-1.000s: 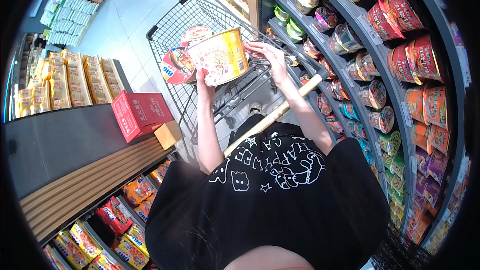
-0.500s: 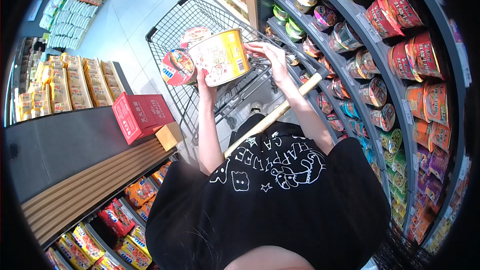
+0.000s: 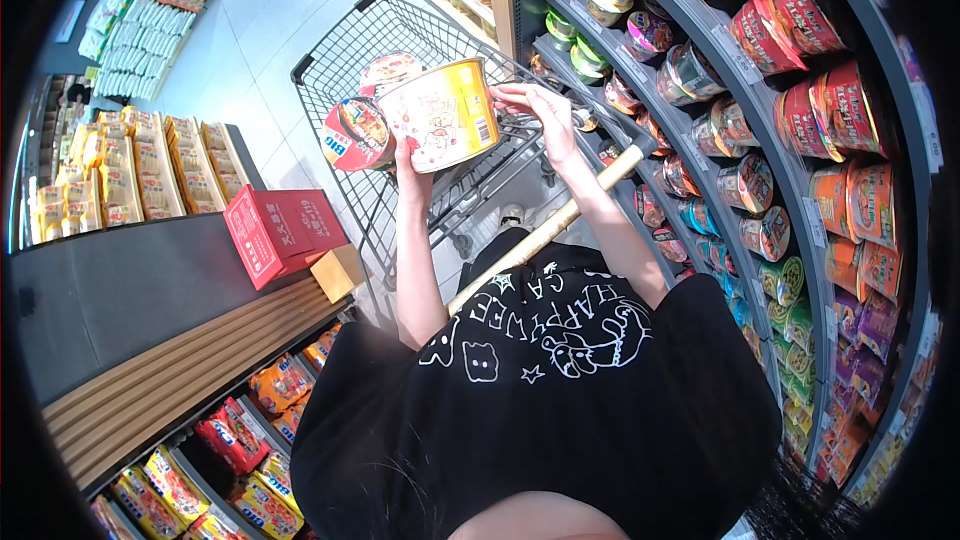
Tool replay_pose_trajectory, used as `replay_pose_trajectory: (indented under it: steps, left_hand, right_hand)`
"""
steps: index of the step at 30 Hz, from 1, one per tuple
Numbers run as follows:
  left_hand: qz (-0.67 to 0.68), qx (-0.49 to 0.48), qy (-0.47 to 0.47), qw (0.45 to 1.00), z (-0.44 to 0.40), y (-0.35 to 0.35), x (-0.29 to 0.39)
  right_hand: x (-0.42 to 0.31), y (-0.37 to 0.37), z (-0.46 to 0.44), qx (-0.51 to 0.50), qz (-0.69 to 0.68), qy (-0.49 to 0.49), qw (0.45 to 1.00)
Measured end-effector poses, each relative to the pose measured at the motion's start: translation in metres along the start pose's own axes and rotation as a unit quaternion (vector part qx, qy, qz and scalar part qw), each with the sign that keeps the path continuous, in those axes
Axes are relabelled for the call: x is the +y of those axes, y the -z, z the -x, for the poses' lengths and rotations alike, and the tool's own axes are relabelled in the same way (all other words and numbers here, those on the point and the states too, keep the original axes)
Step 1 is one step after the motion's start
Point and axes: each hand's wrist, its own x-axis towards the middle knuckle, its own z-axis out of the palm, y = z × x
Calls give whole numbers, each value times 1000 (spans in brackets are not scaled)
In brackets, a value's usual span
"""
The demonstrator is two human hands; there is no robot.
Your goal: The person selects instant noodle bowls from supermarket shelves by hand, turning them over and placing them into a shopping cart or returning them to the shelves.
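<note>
My left grip [image 3: 413,178] holds yellow-white tub [image 3: 440,118], red cup [image 3: 352,148] beside; right grip [image 3: 546,116] released, at tub's right side.

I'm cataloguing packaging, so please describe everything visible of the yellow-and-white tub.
The tub is large and round-sided, seemingly coated paper or plastic, with cartoon drawings and a barcode. It appears tilted, held before the shopping cart. The left hand grips its lower side; the right hand's fingertips are beside it, contact unclear.
</note>
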Motion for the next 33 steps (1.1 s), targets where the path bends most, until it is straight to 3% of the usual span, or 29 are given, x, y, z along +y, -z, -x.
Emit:
replay_pose_trajectory:
  steps: [22, 25, 26, 28, 30, 31, 33]
  left_hand:
    - [-32, -29, -18, 999, -4, 2, -1]
    - [-73, 6, -101, 992, -6, -3, -1]
    - [-141, 17, -139, 980, -2, -15, 5]
    - [-207, 32, -176, 962, 4, -32, 14]
    - [-352, 24, -248, 902, 9, -42, 19]
    - [-349, 28, -249, 903, 12, -46, 23]
    - [-514, -17, -378, 769, 15, -51, 30]
  right_hand:
    - [6, 2, 0, 5, 6, -29, 1000]
    - [14, 3, 0, 24, 0, -95, 995]
    - [20, 4, 0, 24, 0, -95, 995]
    - [28, 6, 0, 66, -19, -221, 973]
    - [23, 10, 2, 58, -29, -248, 966]
    - [20, 13, 2, 42, -41, -282, 958]
    - [4, 16, 2, -16, -44, -342, 938]
